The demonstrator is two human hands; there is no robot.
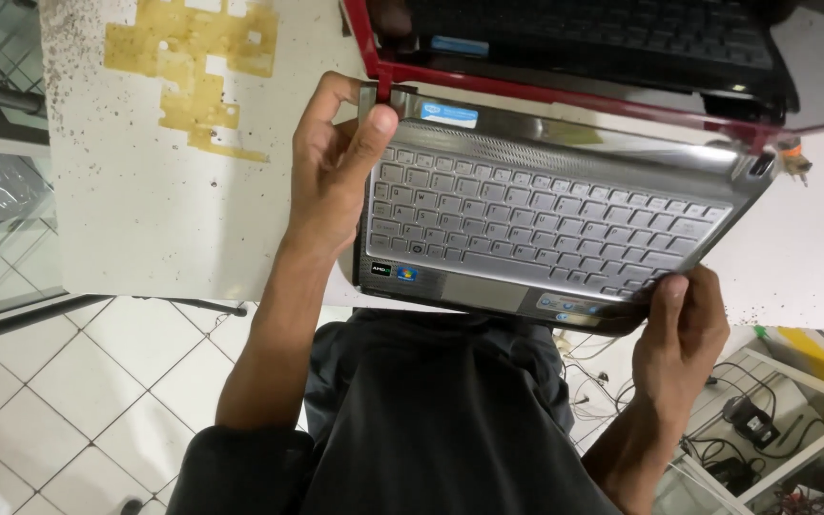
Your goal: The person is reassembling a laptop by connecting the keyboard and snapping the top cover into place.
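Both hands grip silver laptop [545, 215]: left hand [336, 172] fingers pinching hinge corner, right hand [684, 324] front corner.

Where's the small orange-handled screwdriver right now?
In the head view, the small orange-handled screwdriver lies on the white table at the right, just beyond the silver laptop's far right corner.

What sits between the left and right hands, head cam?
The silver laptop: its keyboard spans the gap from the left hand at the hinge corner to the right hand at the front corner, head view.
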